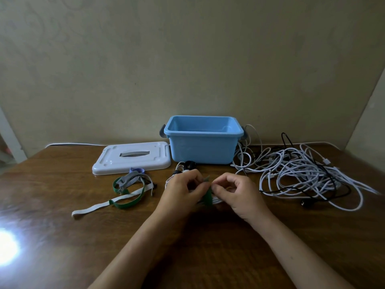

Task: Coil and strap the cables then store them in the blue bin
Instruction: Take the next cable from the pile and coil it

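Note:
My left hand (183, 192) grips a coiled white cable (216, 200) at the middle of the wooden table. My right hand (237, 195) pinches a green strap (208, 196) that wraps around the coil. The blue bin (203, 140) stands open behind my hands, and I see nothing inside it. A tangle of white and black cables (302, 174) lies to the right of the bin. Loose green, grey, white and purple straps (129, 188) lie to the left of my hands.
The bin's white lid (131, 157) lies flat left of the bin. A small bundle with a black part (187, 165) sits just in front of the bin. A bright glare (6, 247) marks the table's left edge. A wall stands close behind.

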{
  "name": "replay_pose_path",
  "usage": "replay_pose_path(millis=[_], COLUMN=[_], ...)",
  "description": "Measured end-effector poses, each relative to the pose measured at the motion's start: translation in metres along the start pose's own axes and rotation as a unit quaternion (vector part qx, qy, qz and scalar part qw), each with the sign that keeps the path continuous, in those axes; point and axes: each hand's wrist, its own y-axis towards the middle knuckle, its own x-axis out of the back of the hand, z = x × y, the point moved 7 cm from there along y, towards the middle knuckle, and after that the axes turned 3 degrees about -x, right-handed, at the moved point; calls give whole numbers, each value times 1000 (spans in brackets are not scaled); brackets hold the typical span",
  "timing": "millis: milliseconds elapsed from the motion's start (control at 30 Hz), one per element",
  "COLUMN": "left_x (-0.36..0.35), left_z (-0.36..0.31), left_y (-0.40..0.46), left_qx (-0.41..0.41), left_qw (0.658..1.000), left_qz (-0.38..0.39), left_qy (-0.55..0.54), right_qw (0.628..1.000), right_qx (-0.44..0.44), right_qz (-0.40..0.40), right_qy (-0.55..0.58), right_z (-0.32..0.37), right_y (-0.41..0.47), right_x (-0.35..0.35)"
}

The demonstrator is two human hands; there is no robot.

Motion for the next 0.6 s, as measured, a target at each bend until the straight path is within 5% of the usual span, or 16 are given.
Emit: replay_pose_path(millis=[600], left_x=[1], left_z=[-10], left_y=[-4], left_qx=[-64], left_qw=[997], left_qz=[40], left_qy=[3], right_qw=[973], right_qx=[-152], right_qz=[24], right_qy=[173], right_z=[-15], right_y=[-1], right_x=[-3])
